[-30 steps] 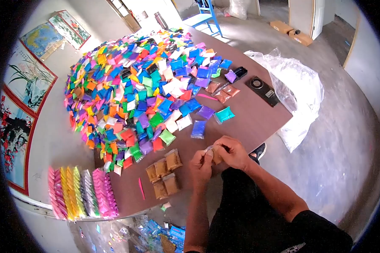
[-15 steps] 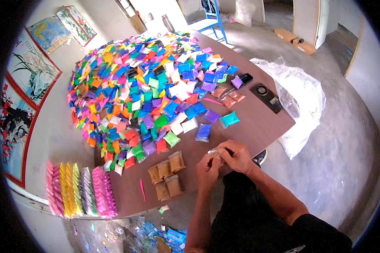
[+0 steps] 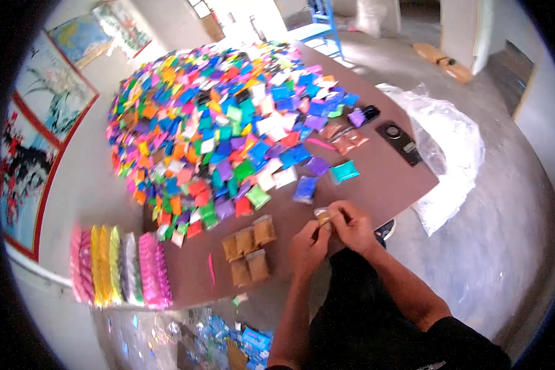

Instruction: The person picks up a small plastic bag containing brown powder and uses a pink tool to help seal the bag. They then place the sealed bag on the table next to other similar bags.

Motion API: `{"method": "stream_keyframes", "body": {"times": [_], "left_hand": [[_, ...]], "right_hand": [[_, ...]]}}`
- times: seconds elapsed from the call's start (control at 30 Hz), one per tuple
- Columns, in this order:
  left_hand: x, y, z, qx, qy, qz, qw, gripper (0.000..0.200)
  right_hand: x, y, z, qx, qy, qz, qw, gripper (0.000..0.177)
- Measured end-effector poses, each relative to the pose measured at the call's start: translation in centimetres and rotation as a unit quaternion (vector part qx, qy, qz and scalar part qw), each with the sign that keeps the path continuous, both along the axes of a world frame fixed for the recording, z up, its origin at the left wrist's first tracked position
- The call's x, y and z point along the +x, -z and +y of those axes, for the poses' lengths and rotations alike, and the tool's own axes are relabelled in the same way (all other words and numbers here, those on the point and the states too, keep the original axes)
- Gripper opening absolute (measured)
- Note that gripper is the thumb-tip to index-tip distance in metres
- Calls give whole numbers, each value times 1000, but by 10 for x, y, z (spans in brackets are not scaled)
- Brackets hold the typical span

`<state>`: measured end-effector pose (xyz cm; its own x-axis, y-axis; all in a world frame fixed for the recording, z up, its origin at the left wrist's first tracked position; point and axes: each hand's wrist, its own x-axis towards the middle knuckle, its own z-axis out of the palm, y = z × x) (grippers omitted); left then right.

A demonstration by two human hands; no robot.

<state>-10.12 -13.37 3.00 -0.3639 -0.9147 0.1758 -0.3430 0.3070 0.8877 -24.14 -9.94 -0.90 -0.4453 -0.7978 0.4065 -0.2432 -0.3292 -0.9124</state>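
Observation:
My left hand point(image 3: 309, 248) and my right hand point(image 3: 353, 229) meet over the near edge of the table, fingers pinched together. Between the fingertips is a small packet point(image 3: 322, 216), pale and brownish, mostly hidden by the fingers. Left of my hands lie several clear bags of brown material point(image 3: 242, 243), set in two rows. Just beyond my hands are a blue packet point(image 3: 305, 189) and a teal packet point(image 3: 345, 172). A large heap of small colourful packets point(image 3: 228, 132) covers the far part of the brown table point(image 3: 388, 191).
Rows of pink, yellow and silver packs point(image 3: 108, 265) stand at the table's left edge, near a pink plastic tool point(image 3: 211, 269). A black scale-like device point(image 3: 399, 143) lies at the right. A clear plastic bag point(image 3: 453, 154) hangs beside the table; blue wrappers point(image 3: 253, 339) litter the floor.
The whole view has shifted slightly, with some blur. My hands stay together at the packet, and more of its brownish part shows between the fingers. The things on the table look unmoved.

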Motion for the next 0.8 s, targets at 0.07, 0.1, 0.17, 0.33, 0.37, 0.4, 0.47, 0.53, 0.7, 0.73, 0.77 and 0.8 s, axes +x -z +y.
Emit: {"method": "stream_keyframes", "body": {"times": [0.07, 0.1, 0.17, 0.33, 0.37, 0.4, 0.47, 0.53, 0.7, 0.73, 0.77, 0.8], "left_hand": [[4, -9, 3, -8, -18, -16, 1000, 21], [2, -16, 5, 17, -30, -11, 999, 20], [-1, 0, 3, 4, -56, 34, 998, 16], [-5, 21, 3, -147, -67, -27, 987, 22], [-3, 23, 6, -188, -54, -56, 979, 28], [-1, 17, 11, -186, -63, -55, 979, 28], [0, 1, 19, -173, -33, -48, 983, 39], [5, 0, 27, -202, -46, -21, 978, 43], [25, -5, 61, 58, -83, 150, 983, 36], [32, -1, 66, 63, -83, 149, 983, 36], [39, 4, 71, 102, -51, 150, 982, 32], [47, 6, 75, 139, -19, 150, 979, 29]], "right_hand": [[6, -4, 0, 4, 19, 2, 1000, 16], [6, -5, -1, 6, 61, 10, 998, 18], [3, -1, -2, 30, 41, -10, 999, 26], [5, -6, -3, 52, -12, -6, 999, 23], [4, -3, -1, 57, -22, -19, 998, 21], [3, -5, 1, 59, -30, -15, 998, 21], [0, -18, 5, 81, -40, -112, 990, 20], [2, -28, 15, 61, -51, -121, 990, 20], [12, -2, 57, 103, -66, -172, 977, 28], [18, 5, 67, 102, -84, -214, 968, 28], [23, 14, 76, 121, -106, -189, 969, 28], [31, 5, 85, 123, -106, -190, 968, 28]]}}
